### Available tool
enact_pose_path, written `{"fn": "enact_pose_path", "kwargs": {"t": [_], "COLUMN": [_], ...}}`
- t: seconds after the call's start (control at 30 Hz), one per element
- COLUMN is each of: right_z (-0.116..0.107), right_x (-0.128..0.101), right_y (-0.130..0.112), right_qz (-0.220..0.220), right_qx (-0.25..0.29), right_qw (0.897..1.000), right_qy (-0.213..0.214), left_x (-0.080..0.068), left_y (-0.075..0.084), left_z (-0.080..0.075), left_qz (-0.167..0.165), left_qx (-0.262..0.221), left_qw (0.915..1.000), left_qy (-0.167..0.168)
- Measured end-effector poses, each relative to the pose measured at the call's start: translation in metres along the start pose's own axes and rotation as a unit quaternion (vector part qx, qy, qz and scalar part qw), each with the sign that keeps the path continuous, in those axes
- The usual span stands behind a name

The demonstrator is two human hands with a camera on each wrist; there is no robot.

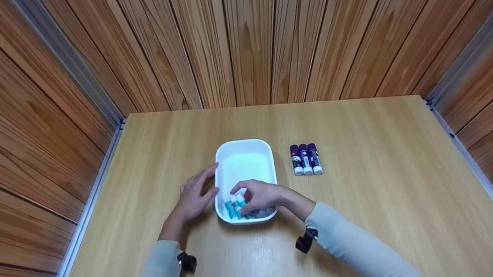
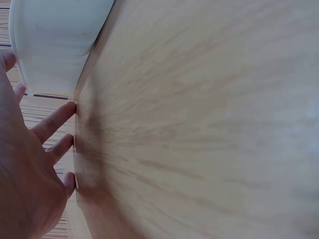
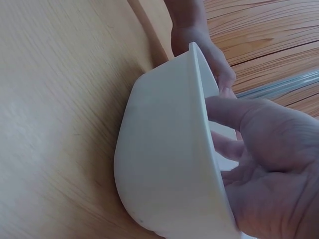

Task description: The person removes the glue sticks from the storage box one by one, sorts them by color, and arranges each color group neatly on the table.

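A white plastic tub (image 1: 242,145) stands in the middle of the table. Several teal-and-white glue sticks (image 1: 230,210) lie at its near end, partly covered by my right hand (image 1: 260,194). That hand reaches down into the tub over the sticks, thumb and forefinger spread apart; the tub wall hides its fingertips in the right wrist view. My left hand (image 1: 193,197) is at the tub's left side, fingers spread, with fingertips touching the rim. To the right of the tub, three dark purple glue sticks (image 1: 305,158) with white ends lie side by side in a row.
The wooden table (image 1: 371,155) carries the tub and the purple row. Wood-plank walls (image 1: 248,46) rise at the back and on both sides, with metal rails (image 1: 99,172) along the table's side edges. A small black camera is strapped to each wrist.
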State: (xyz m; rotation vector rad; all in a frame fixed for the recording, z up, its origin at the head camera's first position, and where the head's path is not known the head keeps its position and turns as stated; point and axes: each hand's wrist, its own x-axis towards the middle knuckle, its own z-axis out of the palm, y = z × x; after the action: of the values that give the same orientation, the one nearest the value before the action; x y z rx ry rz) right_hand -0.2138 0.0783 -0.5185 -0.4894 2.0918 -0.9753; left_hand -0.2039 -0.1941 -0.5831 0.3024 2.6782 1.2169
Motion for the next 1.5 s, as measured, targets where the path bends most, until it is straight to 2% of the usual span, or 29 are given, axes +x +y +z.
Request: {"fn": "enact_pose_path", "kwargs": {"t": [0.43,0.97,1.5], "right_z": [-0.001,-0.006,-0.011], "right_x": [0.001,0.001,-0.001], "right_y": [0.001,0.003,-0.001], "right_qz": [0.001,-0.037,-0.058], "right_qx": [0.005,-0.012,-0.016], "right_qw": [1.0,0.995,0.993], "right_qy": [-0.03,-0.096,-0.101], "left_x": [0.001,0.0,-0.001], "left_y": [0.0,0.001,0.001], "left_z": [0.001,0.001,0.002], "left_qz": [-0.006,-0.006,-0.001], "left_qx": [-0.008,-0.001,-0.01], "left_qw": [0.9999,1.0,0.9999], "left_qy": [-0.001,-0.002,-0.002]}}
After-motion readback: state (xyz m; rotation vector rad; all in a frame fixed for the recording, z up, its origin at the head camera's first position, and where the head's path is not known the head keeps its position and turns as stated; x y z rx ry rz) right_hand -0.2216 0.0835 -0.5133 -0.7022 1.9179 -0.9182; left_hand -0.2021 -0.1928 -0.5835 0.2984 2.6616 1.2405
